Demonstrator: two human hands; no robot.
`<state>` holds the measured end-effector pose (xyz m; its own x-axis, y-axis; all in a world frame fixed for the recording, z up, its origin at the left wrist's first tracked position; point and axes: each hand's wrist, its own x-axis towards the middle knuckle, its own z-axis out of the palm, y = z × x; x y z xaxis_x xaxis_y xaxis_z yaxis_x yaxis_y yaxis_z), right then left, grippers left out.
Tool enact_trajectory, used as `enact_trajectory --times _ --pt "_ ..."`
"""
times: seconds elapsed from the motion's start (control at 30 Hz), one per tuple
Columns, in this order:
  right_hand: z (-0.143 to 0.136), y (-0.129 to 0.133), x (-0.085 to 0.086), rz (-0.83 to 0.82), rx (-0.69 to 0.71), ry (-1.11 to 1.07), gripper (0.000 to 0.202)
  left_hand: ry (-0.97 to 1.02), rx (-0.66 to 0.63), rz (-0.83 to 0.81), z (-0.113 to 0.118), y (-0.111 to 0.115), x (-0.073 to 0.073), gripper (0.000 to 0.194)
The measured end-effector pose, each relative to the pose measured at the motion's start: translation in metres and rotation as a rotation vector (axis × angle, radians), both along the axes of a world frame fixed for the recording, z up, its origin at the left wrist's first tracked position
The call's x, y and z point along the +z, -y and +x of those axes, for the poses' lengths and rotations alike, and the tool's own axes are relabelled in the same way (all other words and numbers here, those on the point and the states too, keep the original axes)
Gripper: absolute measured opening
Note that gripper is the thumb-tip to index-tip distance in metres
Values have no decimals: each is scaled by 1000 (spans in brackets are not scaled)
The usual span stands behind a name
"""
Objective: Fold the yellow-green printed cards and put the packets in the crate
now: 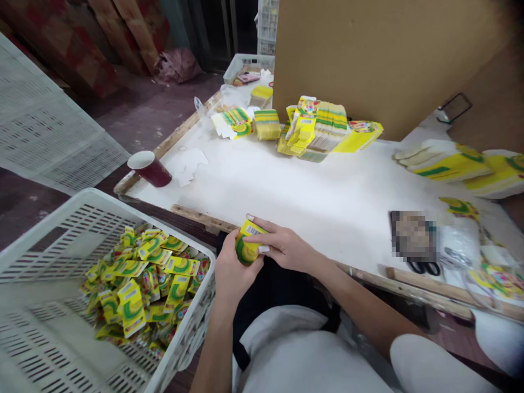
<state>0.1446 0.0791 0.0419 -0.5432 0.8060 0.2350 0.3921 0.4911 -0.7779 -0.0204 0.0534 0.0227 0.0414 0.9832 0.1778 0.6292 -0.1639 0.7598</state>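
I am pinching one yellow packet (pixel 246 252) between the fingers of the left hand (pixel 232 273) and right hand (pixel 289 246), over the lap, near the table (pixel 266 183) edge. If both grips are loosening, it could be falling. Heaped packets (pixel 149 278) are lying in the crate (pixel 88 344) beside; farther, leaning stacks (pixel 331 123) are risking collapse from a bump.

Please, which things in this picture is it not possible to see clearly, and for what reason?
All in the head view:
1. Yellow packet: partly covered by the right hand.
2. Its barcode: too small to read.
3. Pixelated patch: contents blurred out.
4. White crate: cut off by the left and bottom edges.
5. Lower packets in the crate: hidden under the upper packets.
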Motion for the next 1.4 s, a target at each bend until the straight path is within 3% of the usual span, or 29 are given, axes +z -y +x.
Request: enact_trajectory --times 0.23,0.5,0.77,1.07,1.4 --pt "-2 -2 2 18 -96 -65 55 -64 -44 2 1 -3 7 53" --pt "10 -4 7 0 54 248 55 -66 -154 -57 -6 -3 5 52" --pt "10 -1 6 -54 81 114 40 -32 -239 -139 -6 -5 8 50" --pt "12 -1 -3 -38 53 130 46 -13 -240 -133 -5 -4 6 50" --pt "10 1 3 -50 40 99 47 -7 -225 -107 -5 -6 5 51"
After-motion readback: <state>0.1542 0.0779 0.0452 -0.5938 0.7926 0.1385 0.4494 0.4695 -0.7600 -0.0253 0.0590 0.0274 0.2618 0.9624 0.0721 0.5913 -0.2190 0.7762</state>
